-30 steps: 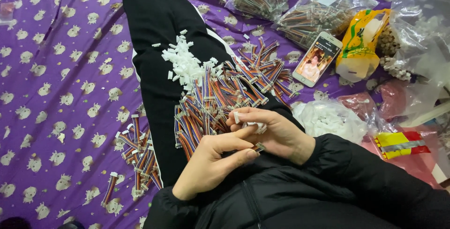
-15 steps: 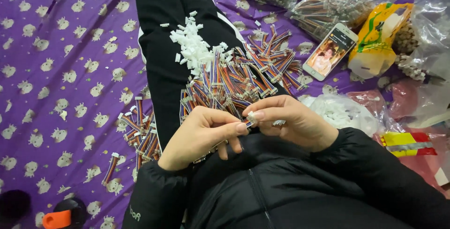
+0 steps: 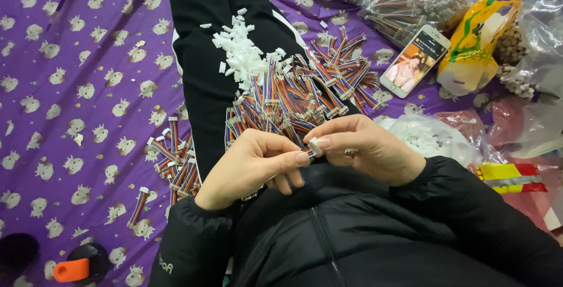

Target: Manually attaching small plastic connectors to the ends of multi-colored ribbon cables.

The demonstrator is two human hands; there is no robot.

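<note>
White plastic, a small connector, is being pinched between the left hand and right hand, fingers closed narrowly. A finished wire bundle pile is lying at nine o'clock; the larger wire heap at twelve is judged undone.

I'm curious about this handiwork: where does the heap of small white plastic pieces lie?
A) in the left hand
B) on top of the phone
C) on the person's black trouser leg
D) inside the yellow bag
C: the white plastic pieces lie loose on the black trouser leg, just beyond the pile of striped wire bundles.
</note>
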